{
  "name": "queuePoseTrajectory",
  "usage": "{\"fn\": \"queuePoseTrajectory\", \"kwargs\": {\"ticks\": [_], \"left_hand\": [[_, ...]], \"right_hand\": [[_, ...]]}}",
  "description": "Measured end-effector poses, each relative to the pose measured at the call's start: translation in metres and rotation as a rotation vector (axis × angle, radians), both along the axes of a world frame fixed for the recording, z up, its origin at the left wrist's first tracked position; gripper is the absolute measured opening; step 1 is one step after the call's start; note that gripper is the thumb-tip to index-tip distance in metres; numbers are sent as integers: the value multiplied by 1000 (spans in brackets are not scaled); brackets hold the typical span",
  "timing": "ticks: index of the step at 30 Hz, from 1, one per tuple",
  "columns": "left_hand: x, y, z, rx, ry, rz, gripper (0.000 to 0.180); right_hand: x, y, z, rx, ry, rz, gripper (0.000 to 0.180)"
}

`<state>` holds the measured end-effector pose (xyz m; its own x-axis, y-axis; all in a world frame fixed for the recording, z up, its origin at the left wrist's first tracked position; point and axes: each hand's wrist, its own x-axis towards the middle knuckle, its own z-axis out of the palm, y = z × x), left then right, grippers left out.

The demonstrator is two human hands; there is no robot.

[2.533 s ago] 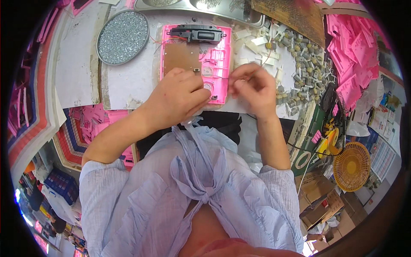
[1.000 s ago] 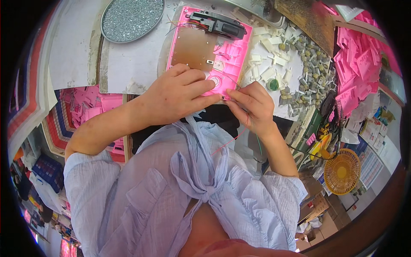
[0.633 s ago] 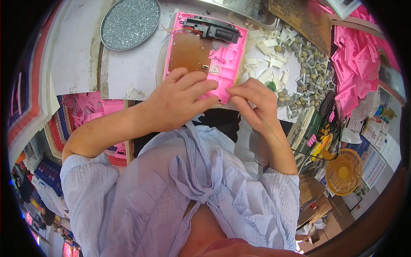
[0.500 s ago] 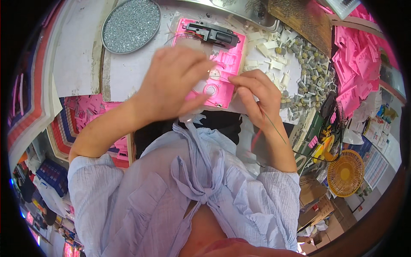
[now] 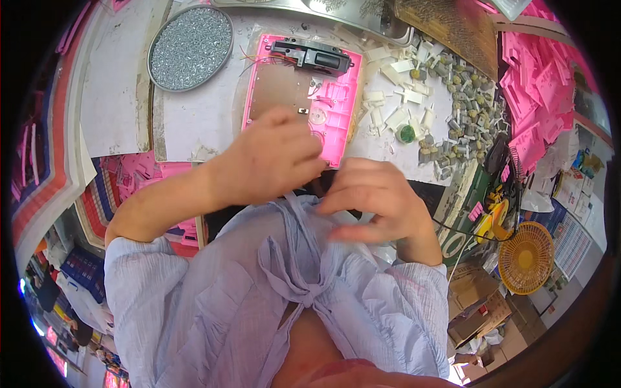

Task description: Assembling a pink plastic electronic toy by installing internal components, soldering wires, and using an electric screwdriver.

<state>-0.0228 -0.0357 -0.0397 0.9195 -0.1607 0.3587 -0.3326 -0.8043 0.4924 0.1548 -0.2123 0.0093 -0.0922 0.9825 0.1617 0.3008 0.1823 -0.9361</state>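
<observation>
Left hand (image 5: 275, 158) curls over the lower left of the pink casing (image 5: 339, 119); cannot tell whether it grips anything. Right hand (image 5: 381, 202), blurred, half open, thumb parted from fingers, just below the casing's lower right corner. Casing lies on the counter (image 5: 194, 123), bearing a brown board (image 5: 279, 90) and black module (image 5: 310, 55). Left: round dish (image 5: 186, 90) of metal pieces (image 5: 189, 48). Right: white parts (image 5: 414, 97).

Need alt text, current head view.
Left hand covers the lower left corner of a pink case holding a brown board and black part; the right hand, half open, is nearer the wearer. White parts lie right of the case.
</observation>
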Motion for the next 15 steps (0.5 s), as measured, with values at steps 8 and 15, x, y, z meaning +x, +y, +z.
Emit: {"fn": "queuePoseTrajectory", "kwargs": {"ticks": [8,15], "left_hand": [[-46,12,-8,-16,-96,335,12],[-83,5,-15,-32,181,599,13]], "right_hand": [[-26,36,-40,213,-661,-184,49],[-69,56,-42,135,-703,-257,40]]}}
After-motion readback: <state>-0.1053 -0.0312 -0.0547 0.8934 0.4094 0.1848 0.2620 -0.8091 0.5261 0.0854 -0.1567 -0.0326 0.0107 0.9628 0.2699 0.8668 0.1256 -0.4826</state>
